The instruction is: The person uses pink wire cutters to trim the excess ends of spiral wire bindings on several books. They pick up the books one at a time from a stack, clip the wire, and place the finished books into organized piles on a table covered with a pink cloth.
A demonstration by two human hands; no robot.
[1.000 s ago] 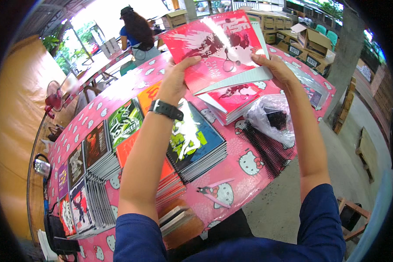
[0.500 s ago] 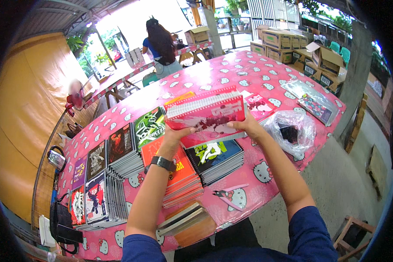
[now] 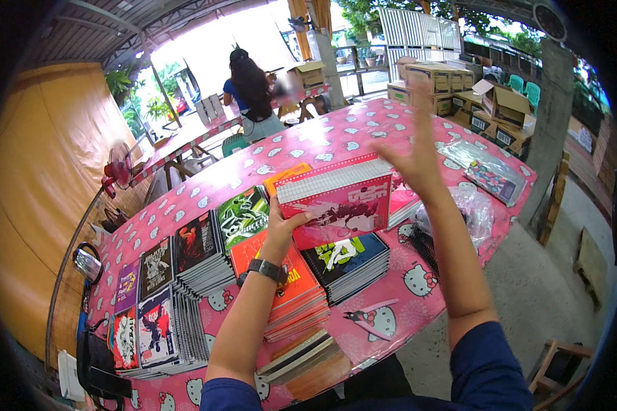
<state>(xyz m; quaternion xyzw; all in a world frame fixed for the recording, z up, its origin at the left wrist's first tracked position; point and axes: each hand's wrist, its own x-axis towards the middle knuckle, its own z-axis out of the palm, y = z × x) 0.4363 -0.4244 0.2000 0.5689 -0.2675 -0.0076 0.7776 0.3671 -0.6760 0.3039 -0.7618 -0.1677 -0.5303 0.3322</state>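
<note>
My left hand grips the left end of a thick stack of pink spiral notebooks, its thumb lying on the front cover. The stack stands on its long edge, white page edges upward. Off to its right, my right hand is raised and off the notebooks, fingers stretched upward and blurred. In front of the pink stack is a pile of dark blue notebooks. Beside my left wrist lies an orange notebook pile, with green notebooks beyond it. Pink-handled cutting pliers rest near the table edge.
More notebook piles fill the table's left side. A wooden block lies at the near edge. To the right are a crumpled clear plastic bag, black coils and a flat plastic packet. A person stands at the far table.
My right hand has let go of the pink notebooks and risen up and to the right. The stack has tipped more upright, still in my left hand. The view has shifted slightly.
</note>
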